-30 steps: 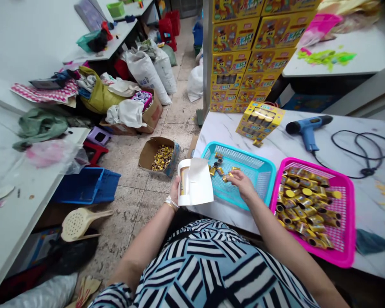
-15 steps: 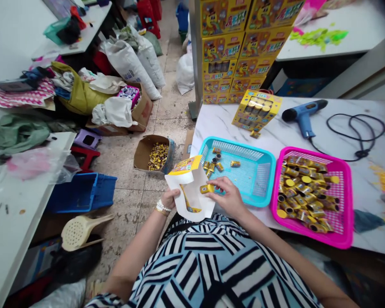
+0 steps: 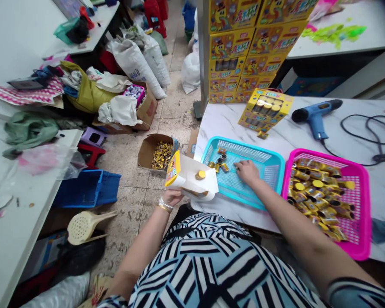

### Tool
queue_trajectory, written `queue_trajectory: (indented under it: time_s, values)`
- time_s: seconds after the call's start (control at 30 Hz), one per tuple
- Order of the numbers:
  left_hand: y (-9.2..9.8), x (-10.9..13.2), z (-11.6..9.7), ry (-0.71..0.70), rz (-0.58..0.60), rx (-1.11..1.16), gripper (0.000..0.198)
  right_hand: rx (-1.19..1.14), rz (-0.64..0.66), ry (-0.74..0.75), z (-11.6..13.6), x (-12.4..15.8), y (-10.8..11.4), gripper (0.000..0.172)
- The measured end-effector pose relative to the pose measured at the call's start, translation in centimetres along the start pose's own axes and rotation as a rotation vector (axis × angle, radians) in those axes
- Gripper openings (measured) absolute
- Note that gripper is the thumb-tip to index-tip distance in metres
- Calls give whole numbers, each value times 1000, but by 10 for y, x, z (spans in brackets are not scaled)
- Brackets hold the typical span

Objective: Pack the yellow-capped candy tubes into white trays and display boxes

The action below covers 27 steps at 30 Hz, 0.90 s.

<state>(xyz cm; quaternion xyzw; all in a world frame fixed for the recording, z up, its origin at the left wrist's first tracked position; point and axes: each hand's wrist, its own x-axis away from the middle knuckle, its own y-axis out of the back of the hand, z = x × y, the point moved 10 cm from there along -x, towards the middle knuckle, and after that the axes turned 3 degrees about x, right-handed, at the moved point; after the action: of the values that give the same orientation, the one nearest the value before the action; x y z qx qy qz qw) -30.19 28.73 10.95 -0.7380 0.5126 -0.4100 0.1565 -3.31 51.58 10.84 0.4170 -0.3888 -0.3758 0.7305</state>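
My left hand (image 3: 172,196) is closed on the lower edge of a paper carton (image 3: 192,164), white inside with a yellow printed panel. The carton is tilted over, and one small yellow-capped canister (image 3: 200,174) shows against its white inside. Inside the turquoise basket (image 3: 269,203), my right hand (image 3: 247,172) reaches down with its fingers a little apart, pointing left. What lies under its palm is hidden. Several small gold-brown canisters (image 3: 223,167) lie at the basket's left end, beyond the fingertips.
A pink basket (image 3: 362,214) full of canisters stands to the right. Behind are a filled display carton (image 3: 266,107), a blue heat gun (image 3: 316,119) with its cord, and stacked yellow cartons (image 3: 232,47). A cardboard box (image 3: 146,152) of small gold pieces sits on the floor.
My right hand has let go of a canister at the carton and moved right into the turquoise basket, over where a lone canister lay. The carton has tipped onto its side.
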Motion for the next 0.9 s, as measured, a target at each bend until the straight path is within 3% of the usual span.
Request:
queue_trajectory:
  time_s: [0.07, 0.17, 0.23, 0.33, 0.43, 0.63, 0.8, 0.9]
  values:
    - [3, -3, 8, 19, 2, 6, 62, -15, 60, -7, -4, -3, -12, 28]
    - [6, -7, 18, 45, 8, 11, 62, -120, 34, -40, 5, 3, 0, 32]
    - [6, -10, 19, 54, 18, 21, 59, -466, 19, -22, 27, 10, 18, 41]
    - [7, -14, 14, 53, 33, 35, 58, -1107, 114, 61, 77, 23, 42, 45]
    - [8, -17, 7, 65, 50, 38, 64, -1279, 156, 118, 115, 31, 60, 44]
    - [2, -9, 16, 144, 114, 17, 63, -1108, 93, 275, 156, 52, 61, 36]
    - [-7, 8, 23, 160, 140, -6, 64, -565, 18, 555, 193, 89, 58, 20]
    - [-8, 13, 21, 162, 142, -35, 65, -392, -94, 638, 194, 100, 54, 24]
